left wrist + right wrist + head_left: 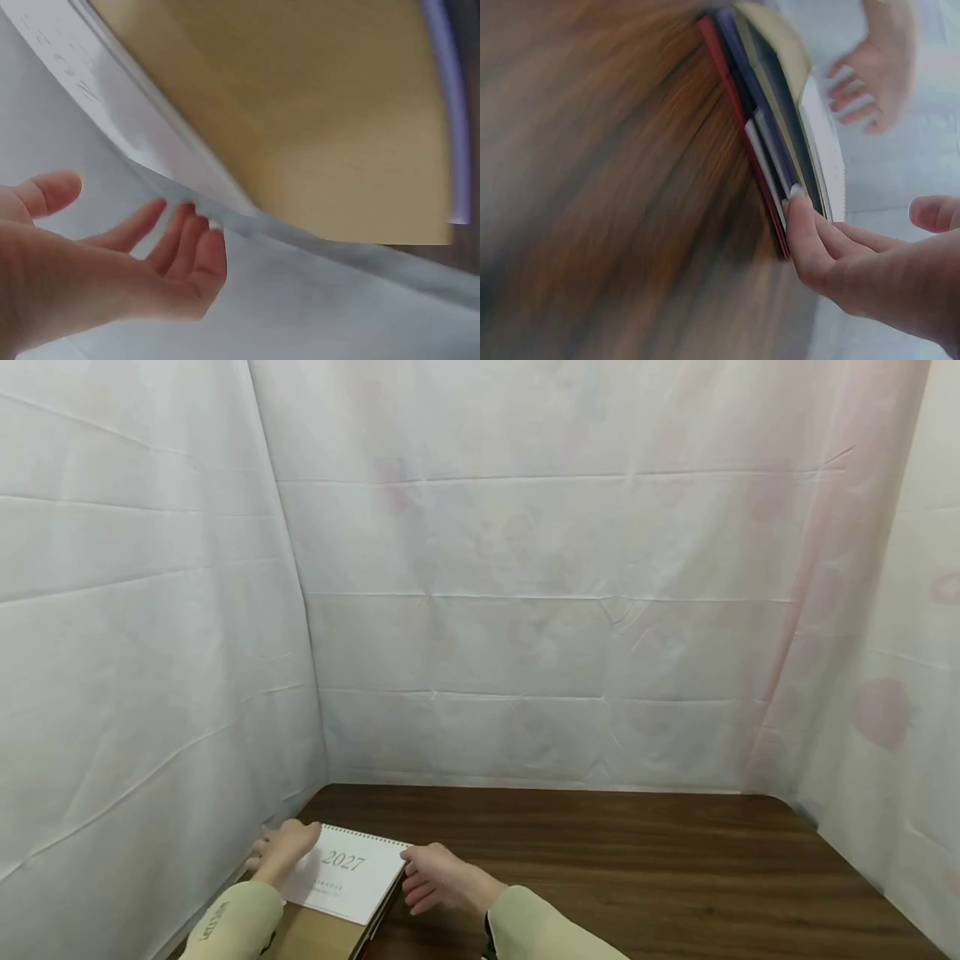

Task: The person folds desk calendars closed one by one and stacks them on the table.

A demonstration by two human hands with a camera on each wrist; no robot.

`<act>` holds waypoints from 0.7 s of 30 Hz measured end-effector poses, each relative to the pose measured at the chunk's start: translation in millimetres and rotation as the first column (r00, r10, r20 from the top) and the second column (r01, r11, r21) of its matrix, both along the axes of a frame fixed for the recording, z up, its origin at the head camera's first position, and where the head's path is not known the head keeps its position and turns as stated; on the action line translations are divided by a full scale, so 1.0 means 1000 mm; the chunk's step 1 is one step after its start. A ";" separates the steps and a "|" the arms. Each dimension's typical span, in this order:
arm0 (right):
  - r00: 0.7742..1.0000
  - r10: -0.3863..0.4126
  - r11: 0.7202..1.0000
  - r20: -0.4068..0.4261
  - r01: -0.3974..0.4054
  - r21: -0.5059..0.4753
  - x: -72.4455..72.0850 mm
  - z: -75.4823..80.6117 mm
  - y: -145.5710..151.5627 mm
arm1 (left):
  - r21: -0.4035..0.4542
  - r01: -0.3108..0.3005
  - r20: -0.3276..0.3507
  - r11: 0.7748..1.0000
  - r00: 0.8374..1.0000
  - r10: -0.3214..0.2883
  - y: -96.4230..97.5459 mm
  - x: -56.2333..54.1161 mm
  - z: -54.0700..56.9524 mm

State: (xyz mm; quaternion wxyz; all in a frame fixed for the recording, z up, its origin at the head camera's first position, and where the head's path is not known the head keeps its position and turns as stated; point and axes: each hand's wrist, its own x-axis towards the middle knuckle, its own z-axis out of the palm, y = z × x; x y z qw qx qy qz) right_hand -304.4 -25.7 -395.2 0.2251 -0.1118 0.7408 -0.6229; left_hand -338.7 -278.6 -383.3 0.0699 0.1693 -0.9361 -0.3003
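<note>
A white spiral-bound desk calendar (352, 897) marked 2027 lies on top of a stack at the near left of the table. Under it is a tan cardboard-coloured cover (322, 120). Lower layers show along the stack's side: dark blue, white, and a red one (733, 94) at the bottom. My left hand (283, 850) is at the calendar's left side, fingers loosely bent and thumb apart. On the opposite side, my right hand (862, 274) has its fingertips right at the stack's edge near the spiral end, its thumb spread away.
The dark wood-grain table (645, 877) stretches to the right of the stack. White cloth hangs behind it (525, 652) and close along the left side, near my left hand.
</note>
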 end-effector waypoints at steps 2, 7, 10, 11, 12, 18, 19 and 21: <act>0.994 -0.008 0.998 -0.107 0.014 0.054 0.003 0.002 0.007 | -0.054 0.033 -0.033 0.998 0.999 -0.034 0.016 0.000 0.002; 0.889 0.125 0.955 -0.441 0.013 0.297 0.008 0.012 0.035 | -0.160 0.146 -0.121 0.976 0.979 -0.166 0.067 0.002 0.011; 0.792 0.209 0.906 -0.573 0.064 0.419 0.009 0.018 0.055 | -0.185 0.186 -0.168 0.965 0.961 -0.218 0.100 0.006 0.017; 0.766 0.225 0.892 -0.602 0.086 0.444 0.008 0.020 0.061 | -0.185 0.195 -0.184 0.963 0.956 -0.229 0.110 0.008 0.019; 0.747 0.238 0.880 -0.620 0.104 0.463 0.008 0.022 0.067 | -0.178 0.208 -0.200 0.962 0.950 -0.242 0.121 0.010 0.021; 0.656 0.265 0.813 -0.706 0.242 0.530 0.009 0.034 0.100 | -0.130 0.272 -0.287 0.953 0.910 -0.299 0.169 0.026 0.026; 0.645 0.263 0.802 -0.718 0.268 0.534 0.009 0.035 0.106 | -0.129 0.281 -0.301 0.951 0.902 -0.308 0.176 0.027 0.026; 0.631 0.254 0.785 -0.733 0.309 0.537 0.010 0.036 0.118 | -0.123 0.302 -0.332 0.945 0.885 -0.326 0.186 0.032 0.024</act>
